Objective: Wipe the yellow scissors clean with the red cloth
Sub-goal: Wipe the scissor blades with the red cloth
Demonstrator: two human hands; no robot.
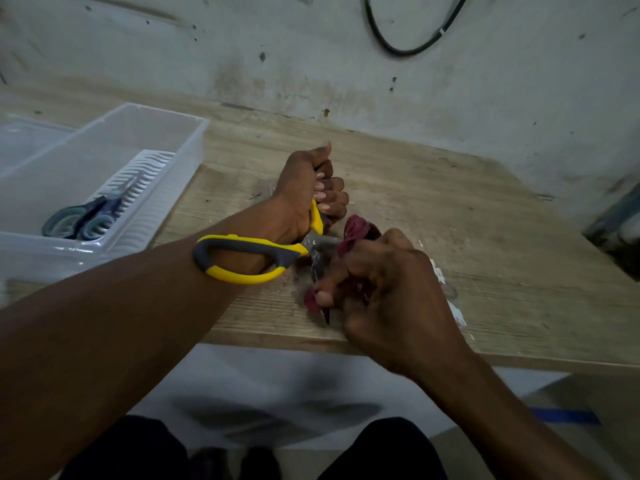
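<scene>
Worn wooden tabletop (450,209) against a stained grey wall carries the work. Yellow-and-grey-handled scissors (249,258) are spread open above it: one handle loop points left over the forearm, one blade tip points toward the near edge. Left hand (308,188) grips the other handle. Right hand (384,289) pinches a crumpled red cloth (356,232) round that blade.

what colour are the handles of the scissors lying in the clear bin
Dark blue with pale teal inner loops, on the scissors in the clear bin; head view.
</scene>
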